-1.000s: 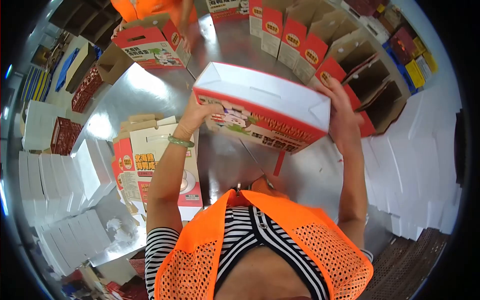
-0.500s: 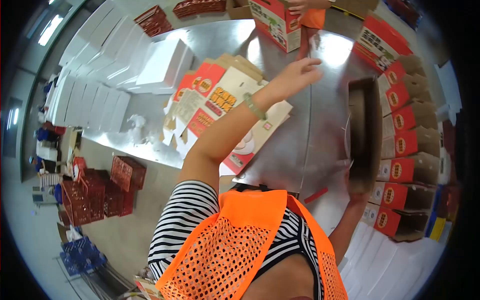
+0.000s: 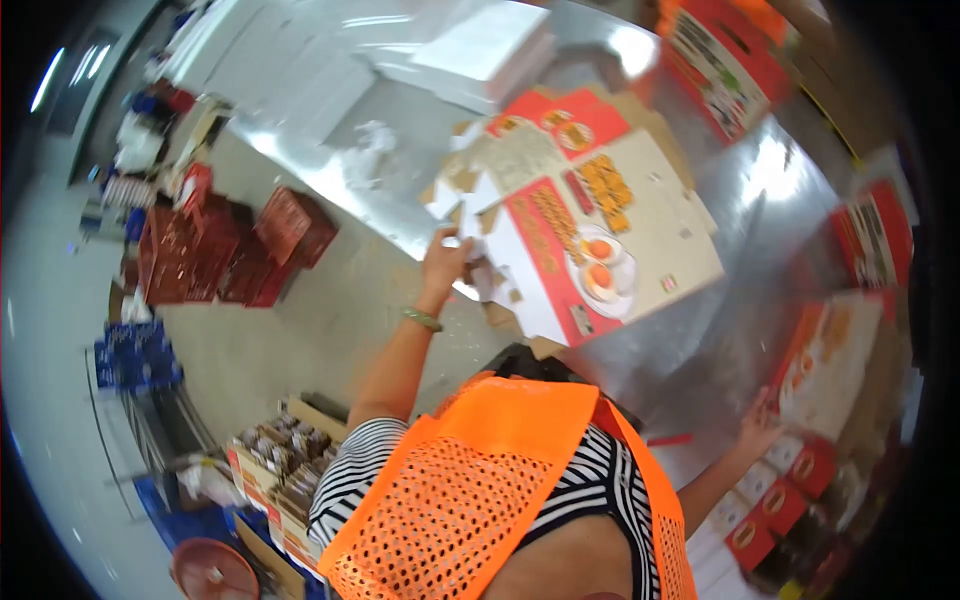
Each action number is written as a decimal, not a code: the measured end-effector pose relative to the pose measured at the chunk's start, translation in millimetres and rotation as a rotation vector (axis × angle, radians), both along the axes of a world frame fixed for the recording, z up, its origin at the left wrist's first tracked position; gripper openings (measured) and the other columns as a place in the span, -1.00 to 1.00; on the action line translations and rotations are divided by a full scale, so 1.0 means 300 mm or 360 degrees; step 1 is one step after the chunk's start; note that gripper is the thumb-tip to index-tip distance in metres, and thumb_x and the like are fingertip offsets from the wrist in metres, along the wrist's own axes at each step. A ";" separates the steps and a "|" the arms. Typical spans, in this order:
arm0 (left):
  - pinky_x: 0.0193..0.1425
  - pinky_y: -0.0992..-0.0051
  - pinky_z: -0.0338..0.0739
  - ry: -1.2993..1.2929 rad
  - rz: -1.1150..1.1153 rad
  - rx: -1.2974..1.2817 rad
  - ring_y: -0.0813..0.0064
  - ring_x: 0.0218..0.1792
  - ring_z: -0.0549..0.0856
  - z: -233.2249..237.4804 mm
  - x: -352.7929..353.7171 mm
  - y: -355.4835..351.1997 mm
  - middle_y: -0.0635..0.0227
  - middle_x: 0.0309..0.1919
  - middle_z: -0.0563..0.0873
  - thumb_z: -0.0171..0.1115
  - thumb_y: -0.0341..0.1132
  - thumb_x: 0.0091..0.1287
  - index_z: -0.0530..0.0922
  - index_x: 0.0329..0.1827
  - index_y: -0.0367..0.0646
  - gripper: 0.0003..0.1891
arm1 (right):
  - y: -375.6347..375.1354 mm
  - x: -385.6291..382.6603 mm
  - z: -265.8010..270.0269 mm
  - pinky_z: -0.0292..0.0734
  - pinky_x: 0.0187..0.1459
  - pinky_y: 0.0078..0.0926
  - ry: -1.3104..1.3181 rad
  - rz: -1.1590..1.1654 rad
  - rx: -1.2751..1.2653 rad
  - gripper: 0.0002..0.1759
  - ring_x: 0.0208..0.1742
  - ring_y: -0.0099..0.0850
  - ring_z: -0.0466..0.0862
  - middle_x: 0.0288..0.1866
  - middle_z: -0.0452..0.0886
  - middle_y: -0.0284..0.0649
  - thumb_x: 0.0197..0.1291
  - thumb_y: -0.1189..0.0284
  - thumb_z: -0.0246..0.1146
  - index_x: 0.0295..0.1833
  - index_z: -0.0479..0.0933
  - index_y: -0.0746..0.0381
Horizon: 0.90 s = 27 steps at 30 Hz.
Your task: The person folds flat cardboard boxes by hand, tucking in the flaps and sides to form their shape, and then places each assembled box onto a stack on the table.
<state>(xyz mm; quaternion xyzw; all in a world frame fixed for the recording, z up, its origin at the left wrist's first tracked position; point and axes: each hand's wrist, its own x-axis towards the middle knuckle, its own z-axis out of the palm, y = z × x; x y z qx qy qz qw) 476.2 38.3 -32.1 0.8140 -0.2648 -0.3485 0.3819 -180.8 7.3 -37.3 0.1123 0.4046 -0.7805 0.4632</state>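
My left hand (image 3: 446,262), with a green bangle on its wrist, has its fingers closed at the left edge of a stack of flat printed cartons (image 3: 655,235). These are red and cream, with egg pictures, and lie on the metal table. To the right, my right hand (image 3: 762,428) grips the near edge of an upright carton (image 3: 832,365) with a cream and red printed face. That carton stands beside a row of red and white boxes (image 3: 780,508); its far side is blurred.
White foam boxes (image 3: 485,50) stand at the table's far left. Across the table is a person in an orange vest (image 3: 755,15), near a red carton (image 3: 722,70). Red crates (image 3: 195,250) and filled cartons (image 3: 290,460) are on the floor side at left.
The view has turned. My left hand has gone from above the table to the flat cartons' left edge. My right hand and its carton have moved to the row of boxes.
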 end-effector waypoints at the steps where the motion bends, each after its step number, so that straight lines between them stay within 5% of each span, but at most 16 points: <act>1: -0.55 0.37 0.64 0.0136 -0.0001 -0.0100 0.31 -0.52 0.79 -0.052 0.021 -0.010 -0.10 -0.17 0.75 0.43 -0.13 0.31 0.48 0.19 -0.35 -0.45 | -0.019 0.289 0.082 0.40 0.43 0.21 0.0657 0.0198 0.0350 -0.08 0.58 0.16 0.24 0.63 0.15 0.09 0.36 -0.01 0.31 0.62 0.14 0.25; 3: -0.01 0.15 0.68 -0.0288 -0.0084 0.0140 -0.01 -0.08 0.77 -0.161 0.052 -0.059 -0.15 0.03 0.69 0.47 0.17 0.11 0.49 0.19 -0.38 -0.19 | -0.008 0.644 0.078 0.35 0.42 0.24 0.1727 0.1478 0.0018 -0.15 0.59 0.19 0.22 0.66 0.13 0.06 0.37 0.01 0.29 0.61 0.20 0.18; 5: 0.14 0.08 0.61 -0.0345 -0.0172 0.0191 -0.14 0.09 0.68 -0.092 0.050 -0.086 -0.22 0.03 0.68 0.45 0.21 0.07 0.52 0.19 -0.40 -0.15 | -0.019 0.939 0.227 0.38 0.39 0.20 0.4124 0.1692 -0.0853 -0.23 0.56 0.19 0.28 0.63 0.19 0.05 0.34 0.13 0.32 0.57 0.29 0.17; 6: 0.15 0.16 0.62 -0.0398 -0.0171 0.0418 0.04 0.08 0.70 -0.078 0.060 -0.114 -0.13 0.06 0.68 0.55 0.15 0.01 0.58 0.06 -0.34 -0.24 | -0.046 1.015 0.177 0.38 0.39 0.20 0.4112 0.1633 -0.0990 -0.23 0.56 0.19 0.28 0.63 0.19 0.05 0.34 0.13 0.32 0.57 0.29 0.17; 8: 0.05 0.21 0.66 -0.0694 -0.0156 0.0326 0.05 -0.10 0.76 -0.083 0.024 -0.085 -0.03 -0.14 0.75 0.50 0.07 0.11 0.64 -0.06 -0.28 -0.42 | -0.035 1.069 0.026 0.39 0.38 0.21 0.4486 0.1212 -0.1527 -0.33 0.52 0.20 0.35 0.60 0.25 0.05 0.32 0.29 0.28 0.51 0.35 0.20; 10: 0.02 0.18 0.65 -0.0242 -0.0279 0.0192 0.04 -0.09 0.75 -0.090 0.050 -0.057 -0.04 -0.11 0.73 0.49 0.01 0.14 0.64 -0.03 -0.22 -0.49 | -0.086 1.034 0.006 0.40 0.39 0.18 0.4368 0.1291 -0.1627 -0.39 0.50 0.18 0.38 0.57 0.31 0.03 0.33 0.35 0.23 0.49 0.38 0.20; 14: 0.01 0.19 0.64 -0.0200 -0.0452 0.0163 0.06 0.00 0.71 -0.048 0.066 -0.014 -0.03 -0.01 0.67 0.47 -0.09 0.19 0.62 0.03 -0.18 -0.55 | -0.108 0.984 0.079 0.44 0.40 0.05 0.4136 0.1553 -0.1551 -0.47 0.45 0.05 0.48 0.43 0.51 -0.03 0.33 0.49 0.15 0.42 0.48 0.15; 16: 0.06 0.24 0.61 -0.0896 -0.0062 -0.0099 0.10 0.03 0.68 -0.039 0.015 -0.020 0.04 -0.02 0.66 0.47 -0.19 0.20 0.60 0.10 -0.14 -0.56 | -0.143 0.964 0.167 0.48 0.37 -0.01 0.4086 0.1532 -0.1668 -0.50 0.40 -0.01 0.54 0.38 0.56 -0.05 0.29 0.52 0.18 0.36 0.53 0.15; 18: 0.15 0.25 0.56 -0.0962 -0.0028 -0.0641 0.10 0.08 0.64 -0.027 0.041 -0.038 0.09 0.01 0.63 0.46 -0.23 0.23 0.57 0.16 -0.14 -0.55 | -0.142 0.893 0.302 0.55 0.32 -0.07 0.3913 0.1513 -0.1748 -0.59 0.30 -0.07 0.64 0.25 0.66 -0.07 0.22 0.55 0.23 0.20 0.63 0.18; 20: 0.33 0.15 0.44 -0.0943 -0.0159 -0.0819 -0.02 0.20 0.54 0.034 0.035 -0.094 0.01 0.12 0.60 0.42 -0.16 0.29 0.52 0.23 -0.24 -0.48 | -0.131 0.885 0.516 0.62 0.23 -0.10 0.3642 0.1287 -0.1564 -0.74 0.12 -0.06 0.75 0.04 0.76 -0.10 0.12 0.56 0.30 -0.05 0.72 0.23; 22: 0.60 0.17 0.18 -0.0257 -0.0441 -0.1078 0.11 0.53 0.30 0.144 0.012 -0.198 -0.01 0.52 0.30 0.32 -0.13 0.39 0.18 0.59 -0.24 -0.21 | -0.088 0.792 0.674 0.65 0.11 -0.19 0.3585 0.0958 -0.1360 -0.78 0.03 -0.06 0.78 -0.07 0.78 -0.01 0.11 0.52 0.35 -0.09 0.71 0.30; 23: 0.64 0.07 0.11 0.0193 -0.0727 -0.1261 0.17 0.62 0.17 0.264 -0.030 -0.247 0.11 0.61 0.17 0.18 0.15 0.49 -0.04 0.69 -0.13 -0.09 | -0.037 0.726 0.703 0.66 0.09 -0.22 0.3305 0.0852 -0.1203 -0.78 -0.01 -0.08 0.78 -0.09 0.78 0.00 0.13 0.53 0.35 -0.09 0.70 0.33; 24: 0.67 0.02 0.00 0.0333 -0.0987 -0.1329 0.13 0.65 0.09 0.397 -0.106 -0.271 0.11 0.64 0.09 0.16 0.38 0.38 -0.09 0.70 -0.12 0.06 | 0.015 0.671 0.731 0.66 0.06 -0.25 0.3019 0.0718 -0.1102 -0.78 -0.04 -0.10 0.78 -0.10 0.78 0.02 0.15 0.53 0.35 -0.09 0.69 0.36; 25: 0.68 0.01 -0.02 0.0258 -0.1166 -0.1429 0.13 0.66 0.05 0.469 -0.184 -0.333 0.09 0.65 0.07 0.21 0.43 0.29 -0.08 0.69 -0.12 0.14 | 0.097 0.597 0.705 0.67 0.00 -0.31 0.2842 0.0489 -0.0595 -0.78 -0.10 -0.21 0.77 -0.11 0.78 -0.03 0.19 0.56 0.32 -0.07 0.66 0.41; 27: 0.68 0.00 -0.04 0.0237 -0.1453 -0.1555 0.14 0.68 0.01 0.546 -0.345 -0.422 0.08 0.66 0.04 0.26 0.49 0.19 -0.08 0.69 -0.12 0.22 | 0.231 0.488 0.696 0.67 -0.02 -0.33 0.2514 0.0256 -0.0258 -0.79 -0.10 -0.27 0.76 -0.12 0.77 -0.07 0.20 0.56 0.31 -0.06 0.65 0.42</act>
